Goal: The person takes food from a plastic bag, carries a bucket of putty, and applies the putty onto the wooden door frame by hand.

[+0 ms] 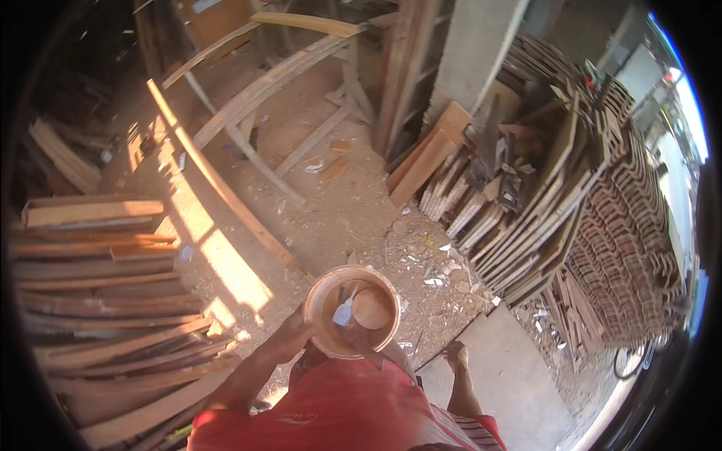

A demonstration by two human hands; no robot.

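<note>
A round, brownish tub is held upright in front of my red shirt. My left hand grips its left rim. Inside the tub lie a small whitish, flat tool-like piece and a pale round thing, like a lid or bowl. A brown strip crosses the near side of the tub; I cannot make out what it is. Off to the right, apart from the tub, my right hand hangs low over a concrete slab. Its fingers are too small and blurred to read.
Curved wooden pieces are stacked at the left. A long wooden strip and a curved wooden frame stand on the dirt floor ahead. Boards and tall stacks of ridged brown pieces fill the right, beside a pillar.
</note>
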